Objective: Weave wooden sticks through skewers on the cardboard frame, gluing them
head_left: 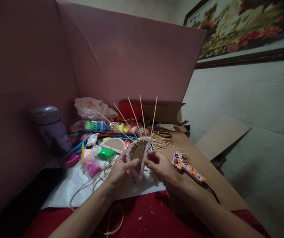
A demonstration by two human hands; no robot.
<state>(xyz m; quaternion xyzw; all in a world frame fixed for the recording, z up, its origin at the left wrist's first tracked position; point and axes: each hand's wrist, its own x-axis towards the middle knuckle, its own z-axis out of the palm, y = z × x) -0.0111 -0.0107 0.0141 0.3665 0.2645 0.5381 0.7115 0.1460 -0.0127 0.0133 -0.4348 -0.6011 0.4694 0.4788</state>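
Between my two hands is a half-round cardboard piece (pixel 137 154) with a pale patterned rim, tilted up toward me. Several thin wooden sticks (pixel 142 114) fan upward from its curved edge. My left hand (pixel 123 168) grips its left side, thumb across the cardboard face. On the right side, my right hand (pixel 159 163) pinches the rim with thumb and forefinger. A second half-round cardboard piece (pixel 114 144) with a similar rim lies behind my left hand. Loops of twine (pixel 99 177) trail over the white sheet beside my left wrist.
A flower-patterned glue gun (pixel 189 168) lies on the brown cardboard (pixel 221 188) at right. Loose sticks (pixel 162 142) and scissors (pixel 163 133) are behind my hands. Colored clay packets (pixel 106 153) and a purple bottle (pixel 51 130) stand left. Pink panels (pixel 132 59) rise behind.
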